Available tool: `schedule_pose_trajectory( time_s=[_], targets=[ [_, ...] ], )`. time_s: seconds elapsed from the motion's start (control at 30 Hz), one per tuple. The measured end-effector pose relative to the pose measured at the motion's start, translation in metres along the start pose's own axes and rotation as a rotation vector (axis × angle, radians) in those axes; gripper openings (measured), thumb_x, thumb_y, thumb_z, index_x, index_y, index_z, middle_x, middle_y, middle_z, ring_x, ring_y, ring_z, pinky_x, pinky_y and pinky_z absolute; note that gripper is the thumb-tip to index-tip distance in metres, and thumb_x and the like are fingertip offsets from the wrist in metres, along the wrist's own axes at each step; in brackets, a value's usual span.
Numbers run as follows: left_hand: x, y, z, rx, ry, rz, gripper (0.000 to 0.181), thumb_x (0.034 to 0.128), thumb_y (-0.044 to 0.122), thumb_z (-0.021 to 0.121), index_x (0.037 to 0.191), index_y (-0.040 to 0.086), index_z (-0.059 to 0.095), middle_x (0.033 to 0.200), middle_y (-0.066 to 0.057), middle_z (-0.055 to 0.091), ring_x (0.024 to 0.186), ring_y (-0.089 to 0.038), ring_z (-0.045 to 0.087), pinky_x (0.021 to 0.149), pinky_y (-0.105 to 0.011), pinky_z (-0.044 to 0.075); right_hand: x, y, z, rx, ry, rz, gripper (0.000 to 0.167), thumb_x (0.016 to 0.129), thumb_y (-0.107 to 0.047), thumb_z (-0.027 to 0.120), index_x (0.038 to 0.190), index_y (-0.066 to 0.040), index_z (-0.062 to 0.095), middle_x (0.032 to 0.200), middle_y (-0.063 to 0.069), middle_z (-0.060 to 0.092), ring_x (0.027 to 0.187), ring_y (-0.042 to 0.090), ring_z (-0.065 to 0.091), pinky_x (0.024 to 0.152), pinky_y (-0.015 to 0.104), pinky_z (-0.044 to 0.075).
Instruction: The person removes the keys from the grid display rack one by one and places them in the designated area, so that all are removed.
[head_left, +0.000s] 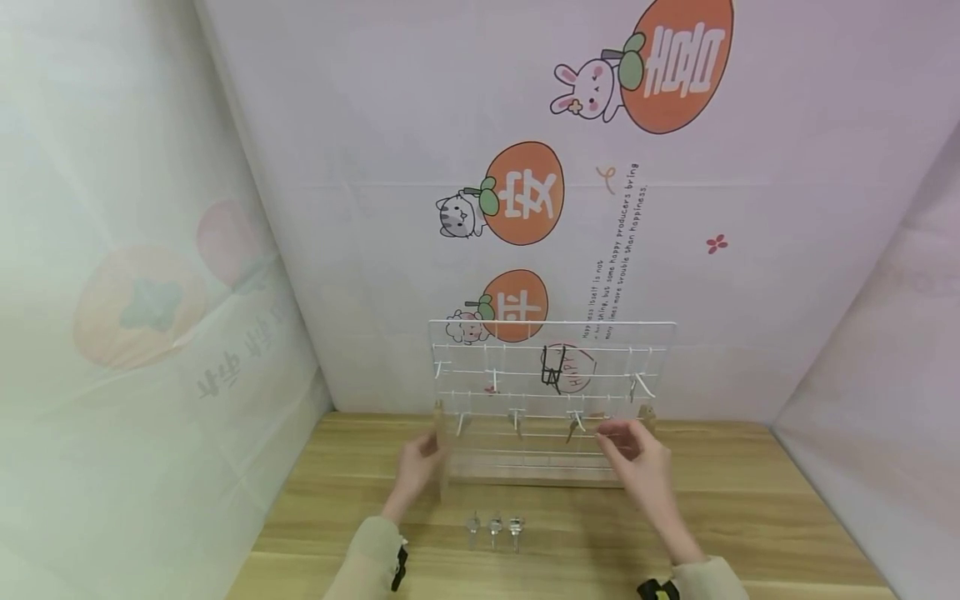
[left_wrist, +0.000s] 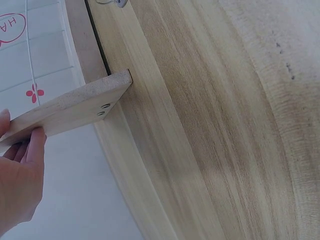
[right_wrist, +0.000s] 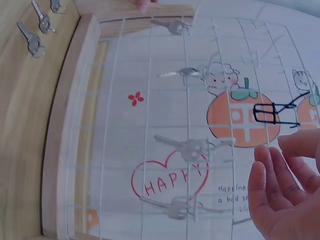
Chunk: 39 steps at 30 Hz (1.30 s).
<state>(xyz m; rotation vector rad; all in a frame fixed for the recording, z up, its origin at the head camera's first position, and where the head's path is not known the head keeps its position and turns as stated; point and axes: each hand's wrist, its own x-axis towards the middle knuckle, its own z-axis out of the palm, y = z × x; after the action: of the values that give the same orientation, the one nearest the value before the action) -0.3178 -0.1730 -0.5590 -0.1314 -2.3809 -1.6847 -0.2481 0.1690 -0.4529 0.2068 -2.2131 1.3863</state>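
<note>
A white wire grid rack [head_left: 551, 322] with wooden side posts stands on the table, and several keys hang from its hooks. My left hand [head_left: 420, 467] grips the rack's left wooden post [left_wrist: 70, 107], thumb on one side and fingers on the other. In front of the grid, near its right side, is my right hand [right_wrist: 285, 195], fingers loosely bent with nothing seen between them. A hanging key [right_wrist: 187, 146] is close to it, apart from the fingertips. Three loose keys [head_left: 495, 527] lie in a row on the table before the rack.
A black hook [head_left: 553, 367] is fixed on the upper grid. White hooks [head_left: 641, 385] stick out toward me. The wood-grain table [head_left: 750, 500] is bounded by a printed cloth backdrop [head_left: 375, 250] behind and cloth walls at both sides.
</note>
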Motion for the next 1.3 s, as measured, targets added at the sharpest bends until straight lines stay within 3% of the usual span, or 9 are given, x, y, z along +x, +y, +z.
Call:
schedule_pose_trajectory(
  time_s=[0.17, 0.43, 0.87, 1.3],
  targets=[
    [0.0, 0.001, 0.0, -0.021, 0.002, -0.006, 0.047, 0.0908, 0.012, 0.069, 0.129, -0.012, 0.056, 0.124, -0.032, 0.064, 0.115, -0.045, 0.064, 0.1, -0.051, 0.056, 0.008, 0.0, -0.012, -0.035, 0.016, 0.049, 0.013, 0.09, -0.005, 0.069, 0.103, -0.003, 0.068, 0.101, 0.016, 0.075, 0.082, -0.014, 0.061, 0.074, 0.003, 0.053],
    [0.0, 0.0, 0.0, -0.004, 0.001, -0.006, 0.047, 0.0913, 0.012, 0.069, 0.129, -0.012, 0.056, 0.125, -0.032, 0.064, 0.115, -0.044, 0.064, 0.1, -0.05, 0.056, 0.019, 0.007, -0.026, -0.029, 0.065, 0.03, 0.014, 0.091, -0.004, 0.069, 0.105, 0.0, 0.068, 0.103, 0.021, 0.074, 0.081, -0.017, 0.059, 0.073, 0.0, 0.051],
    [0.0, 0.001, 0.0, -0.023, 0.002, -0.011, 0.046, 0.0911, 0.012, 0.069, 0.129, -0.012, 0.056, 0.124, -0.032, 0.064, 0.115, -0.044, 0.064, 0.1, -0.051, 0.055, 0.047, 0.019, -0.042, -0.08, 0.131, 0.069, 0.019, 0.09, -0.004, 0.068, 0.106, 0.005, 0.065, 0.106, 0.026, 0.071, 0.075, -0.021, 0.055, 0.068, -0.002, 0.049],
    [-0.001, 0.0, 0.0, -0.015, 0.001, -0.008, 0.046, 0.0914, 0.011, 0.069, 0.129, -0.012, 0.057, 0.123, -0.032, 0.064, 0.114, -0.045, 0.065, 0.099, -0.052, 0.056, 0.066, 0.019, -0.041, -0.108, 0.083, 0.109, 0.025, 0.093, -0.009, 0.066, 0.115, 0.003, 0.062, 0.115, 0.023, 0.069, 0.078, -0.022, 0.05, 0.069, -0.002, 0.047]
  ],
)
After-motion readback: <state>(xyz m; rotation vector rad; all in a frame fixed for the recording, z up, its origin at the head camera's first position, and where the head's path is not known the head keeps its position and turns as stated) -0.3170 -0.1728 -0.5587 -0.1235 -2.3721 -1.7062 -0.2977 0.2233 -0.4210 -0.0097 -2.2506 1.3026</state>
